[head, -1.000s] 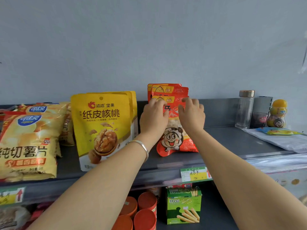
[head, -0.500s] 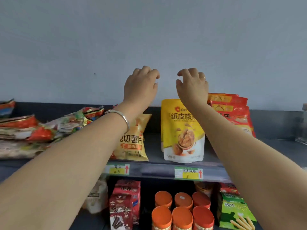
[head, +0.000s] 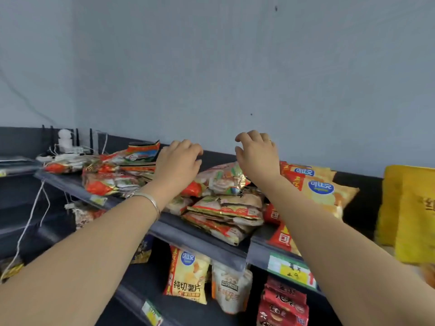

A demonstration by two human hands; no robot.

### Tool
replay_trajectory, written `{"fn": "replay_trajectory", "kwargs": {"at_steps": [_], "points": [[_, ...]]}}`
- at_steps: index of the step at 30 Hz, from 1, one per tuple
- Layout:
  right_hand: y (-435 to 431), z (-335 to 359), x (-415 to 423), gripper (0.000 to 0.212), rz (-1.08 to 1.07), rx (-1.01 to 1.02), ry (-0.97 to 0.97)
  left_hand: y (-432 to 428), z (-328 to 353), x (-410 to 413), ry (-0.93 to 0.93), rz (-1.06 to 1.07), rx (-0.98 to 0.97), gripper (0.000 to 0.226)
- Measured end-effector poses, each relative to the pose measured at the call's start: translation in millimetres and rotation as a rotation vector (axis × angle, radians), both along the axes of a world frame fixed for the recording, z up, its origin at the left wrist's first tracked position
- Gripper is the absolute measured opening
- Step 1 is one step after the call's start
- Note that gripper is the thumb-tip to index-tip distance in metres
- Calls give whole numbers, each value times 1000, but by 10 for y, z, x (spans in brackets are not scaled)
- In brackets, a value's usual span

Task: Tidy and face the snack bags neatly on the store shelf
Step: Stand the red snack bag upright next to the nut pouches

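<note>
A messy pile of shiny red and gold snack bags [head: 223, 208] lies flat on the dark grey metal shelf [head: 200, 241], with the long sides running toward the front edge. The top bag [head: 223, 178] is tipped up a little. The left hand [head: 177, 164] hangs over the pile, fingers curled down and loose, holding nothing. The right hand [head: 257, 156] floats just above the top bag, fingers bent and spread, also holding nothing. Yellow chip bags [head: 322, 189] lie just beside the pile.
</note>
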State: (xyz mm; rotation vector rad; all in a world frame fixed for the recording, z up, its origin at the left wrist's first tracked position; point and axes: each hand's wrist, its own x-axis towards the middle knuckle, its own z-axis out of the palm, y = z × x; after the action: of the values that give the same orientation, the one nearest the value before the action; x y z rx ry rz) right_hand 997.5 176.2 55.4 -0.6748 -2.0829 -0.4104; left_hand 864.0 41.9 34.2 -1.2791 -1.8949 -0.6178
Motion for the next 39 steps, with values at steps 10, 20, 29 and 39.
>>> {"fn": "replay_trajectory", "kwargs": {"at_steps": [10,20,29,39], "points": [[-19,-440,-1808,31,316,-84,-114,-230,-417,-1300,-65,270,-92,27],[-635,-850,-3401,36,541,-151,-295,-967,-766,-2546,-146,512,-182,26],[-1305,-852,-4911,35,581,-198,-331,-1593,-723,-4040,-163,520,-210,28],[-1472,-802,-6327,33,532,-272,-474,-1690,-807,-5522,-281,445,-228,30]]}}
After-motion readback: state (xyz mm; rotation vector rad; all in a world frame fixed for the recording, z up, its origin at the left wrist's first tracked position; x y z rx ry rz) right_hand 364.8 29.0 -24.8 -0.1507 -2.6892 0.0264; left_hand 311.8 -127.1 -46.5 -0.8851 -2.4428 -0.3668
